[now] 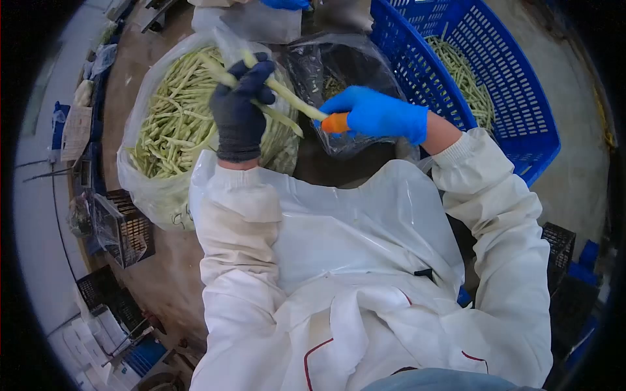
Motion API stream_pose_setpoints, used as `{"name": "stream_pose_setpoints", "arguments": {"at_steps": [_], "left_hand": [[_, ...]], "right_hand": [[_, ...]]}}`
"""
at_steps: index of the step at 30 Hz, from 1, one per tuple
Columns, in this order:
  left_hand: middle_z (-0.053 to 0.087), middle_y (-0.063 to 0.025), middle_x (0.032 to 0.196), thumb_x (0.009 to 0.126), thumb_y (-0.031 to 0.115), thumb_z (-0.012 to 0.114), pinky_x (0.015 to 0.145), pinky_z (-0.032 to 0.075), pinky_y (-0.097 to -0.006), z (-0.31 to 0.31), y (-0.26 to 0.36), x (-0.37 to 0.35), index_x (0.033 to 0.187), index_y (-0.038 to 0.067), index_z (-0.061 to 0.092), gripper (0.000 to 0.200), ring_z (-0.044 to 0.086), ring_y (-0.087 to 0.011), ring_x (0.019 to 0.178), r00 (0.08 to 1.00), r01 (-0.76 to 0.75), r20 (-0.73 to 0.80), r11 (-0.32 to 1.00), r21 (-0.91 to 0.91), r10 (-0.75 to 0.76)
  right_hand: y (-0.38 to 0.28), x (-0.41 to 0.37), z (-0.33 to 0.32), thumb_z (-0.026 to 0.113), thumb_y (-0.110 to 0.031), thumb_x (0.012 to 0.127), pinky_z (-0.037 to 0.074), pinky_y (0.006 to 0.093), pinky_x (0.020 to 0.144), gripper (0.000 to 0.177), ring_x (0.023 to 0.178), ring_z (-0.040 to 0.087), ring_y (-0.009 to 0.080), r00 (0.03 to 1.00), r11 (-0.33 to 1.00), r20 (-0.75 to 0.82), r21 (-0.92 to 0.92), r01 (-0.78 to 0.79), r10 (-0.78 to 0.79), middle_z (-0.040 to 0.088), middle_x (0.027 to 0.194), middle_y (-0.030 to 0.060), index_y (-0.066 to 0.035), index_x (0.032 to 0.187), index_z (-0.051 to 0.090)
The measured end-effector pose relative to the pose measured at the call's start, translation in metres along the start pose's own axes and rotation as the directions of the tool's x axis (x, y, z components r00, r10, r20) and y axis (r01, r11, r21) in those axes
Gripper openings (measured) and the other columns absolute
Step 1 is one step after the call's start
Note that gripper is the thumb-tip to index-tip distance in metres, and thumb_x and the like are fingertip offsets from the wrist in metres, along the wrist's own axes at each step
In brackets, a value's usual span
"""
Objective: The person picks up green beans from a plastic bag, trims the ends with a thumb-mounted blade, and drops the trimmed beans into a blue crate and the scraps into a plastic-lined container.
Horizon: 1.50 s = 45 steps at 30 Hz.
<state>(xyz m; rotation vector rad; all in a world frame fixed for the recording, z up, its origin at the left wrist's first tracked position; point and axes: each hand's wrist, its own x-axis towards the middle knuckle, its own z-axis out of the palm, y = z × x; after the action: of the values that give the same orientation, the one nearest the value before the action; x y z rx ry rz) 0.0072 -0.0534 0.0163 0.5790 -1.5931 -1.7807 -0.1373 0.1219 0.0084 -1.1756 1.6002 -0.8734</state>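
My left hand (pixel 241 107), in a dark glove, is closed around a few long pale green bean pods (pixel 293 101) that stick out on both sides of the fist. My right hand (pixel 378 116), in a blue glove, grips a tool with an orange handle (pixel 335 123); its blade or tip cannot be made out. One pod's end meets the tool. Under and beside my left hand stands a clear plastic bag (pixel 140 179) full of similar pods (pixel 173 124). Behind my right hand is a dark open plastic bag (pixel 313 65) with small green scraps (pixel 334 86) inside.
Two blue slatted crates (pixel 521 98) stand at the right, one holding green pods (pixel 460 81). A person's blue-gloved hand (pixel 287 3) shows at the top edge. Black crates (pixel 134 238) and assorted items line the left side. A white apron (pixel 365 215) covers my lap.
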Motion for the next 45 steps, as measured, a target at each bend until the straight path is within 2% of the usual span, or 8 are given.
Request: {"name": "stream_pose_setpoints", "arguments": {"at_steps": [9,15,18,20,22,24,37,45], "left_hand": [[0.066,-0.0107,0.095,0.088,0.014,0.057,0.058,0.046,-0.0238,-0.023,-0.001,0.011,0.114,-0.002,0.059,0.03,0.055,-0.0107,0.061,0.991,-0.088,-0.119,0.961,-0.262,0.058],[0.063,-0.0085,0.103,0.092,0.022,0.057,0.063,0.046,-0.0228,-0.014,0.001,0.009,0.121,0.003,0.055,0.035,0.055,-0.0085,0.07,0.99,0.087,-0.042,0.817,-0.57,-0.135],[0.063,-0.0094,0.108,0.094,0.02,0.052,0.067,0.046,-0.0241,-0.015,-0.001,0.012,0.122,0.004,0.055,0.033,0.056,-0.0086,0.072,0.994,0.099,0.019,0.772,-0.628,-0.111],[0.064,-0.0102,0.111,0.095,0.019,0.05,0.07,0.047,-0.0255,-0.012,-0.003,0.014,0.123,0.004,0.055,0.032,0.057,-0.009,0.073,0.996,0.093,0.047,0.747,-0.658,-0.082],[0.063,-0.0107,0.112,0.095,0.02,0.05,0.071,0.047,-0.0269,-0.009,-0.003,0.013,0.123,0.004,0.055,0.033,0.057,-0.0093,0.074,0.997,0.081,0.052,0.73,-0.679,-0.063],[0.063,-0.0109,0.112,0.095,0.019,0.049,0.073,0.046,-0.0279,-0.007,-0.002,0.012,0.124,0.004,0.055,0.033,0.057,-0.0099,0.075,0.997,0.068,0.031,0.725,-0.685,-0.064],[0.055,-0.0151,0.122,0.097,0.033,0.045,0.097,0.043,-0.0452,-0.009,-0.01,0.014,0.128,0.004,0.047,0.043,0.054,-0.0289,0.112,0.998,0.024,-0.03,0.778,-0.628,-0.055],[0.061,-0.0138,0.108,0.096,0.036,0.048,0.088,0.05,-0.0395,-0.002,-0.011,0.005,0.126,0.0,0.049,0.047,0.06,-0.0255,0.1,0.983,0.145,-0.025,0.858,-0.493,-0.181]], "right_hand": [[0.017,-0.02,-0.059,0.064,-0.027,0.082,0.05,0.0443,0.068,0.021,0.076,0.063,0.0359,0.807,0.697,-0.501,-0.698,-0.165,-0.311,0.066,0.084,0.0177,-0.012,0.096,0.068],[0.043,-0.082,-0.166,0.066,-0.03,0.079,0.051,0.0465,0.074,0.028,0.086,0.064,0.0377,0.418,0.457,-0.907,-0.396,-0.796,-0.058,0.067,0.09,0.017,-0.007,0.096,0.068],[0.045,-0.088,-0.167,0.066,-0.028,0.079,0.051,0.0442,0.077,0.03,0.09,0.064,0.038,0.426,0.461,-0.875,-0.483,-0.745,-0.228,0.067,0.096,0.0192,-0.006,0.1,0.068],[0.046,-0.061,-0.134,0.064,-0.022,0.08,0.051,0.0399,0.079,0.032,0.09,0.066,0.0317,0.587,0.779,-0.758,-0.54,-0.32,-0.284,0.067,0.098,0.0191,-0.006,0.107,0.067],[0.013,-0.045,-0.089,0.058,-0.009,0.083,0.051,0.0339,0.076,0.033,0.087,0.065,0.0203,0.931,0.957,-0.355,-0.29,-0.026,-0.083,0.068,0.1,0.0111,-0.002,0.115,0.063],[0.016,-0.026,-0.05,0.055,-0.009,0.086,0.049,0.0289,0.077,0.03,0.083,0.061,0.0153,0.968,0.97,-0.105,-0.11,0.217,-0.228,0.067,0.096,0.008,0.0,0.113,0.064],[-0.015,-0.019,-0.018,0.059,-0.008,0.087,0.049,0.025,0.071,0.019,0.075,0.06,0.0098,0.985,0.917,-0.118,0.366,0.159,-0.124,0.068,0.084,0.0059,0.001,0.1,0.069],[-0.021,-0.03,-0.012,0.062,-0.003,0.082,0.047,0.0271,0.07,0.016,0.077,0.059,0.013,0.923,0.956,-0.257,-0.014,0.294,-0.287,0.066,0.087,0.0041,-0.003,0.097,0.069]]}}
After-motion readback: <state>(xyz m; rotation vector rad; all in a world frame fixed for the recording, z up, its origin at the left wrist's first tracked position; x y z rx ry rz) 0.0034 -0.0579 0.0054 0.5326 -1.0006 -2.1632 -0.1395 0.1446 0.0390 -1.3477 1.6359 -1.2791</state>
